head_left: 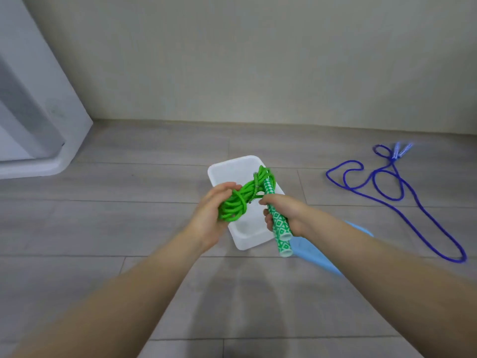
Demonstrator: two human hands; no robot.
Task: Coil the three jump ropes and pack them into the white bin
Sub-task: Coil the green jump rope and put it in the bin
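Green rope [241, 200] coiled, cupped in my left hand [210, 215], handles [277, 220] gripped in my right hand [286, 211] over the seemingly empty white bin [232, 169]; blue rope [395, 192] uncoiled on floor, third unseen.

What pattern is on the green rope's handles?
White diamonds on green handles, head view.

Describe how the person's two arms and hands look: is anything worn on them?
Both forearms are bare up to the edge of the picture; no sleeve is visible. The left hand and the right hand wear no gloves, and no ring, watch or bracelet can be seen. No markings show on them.
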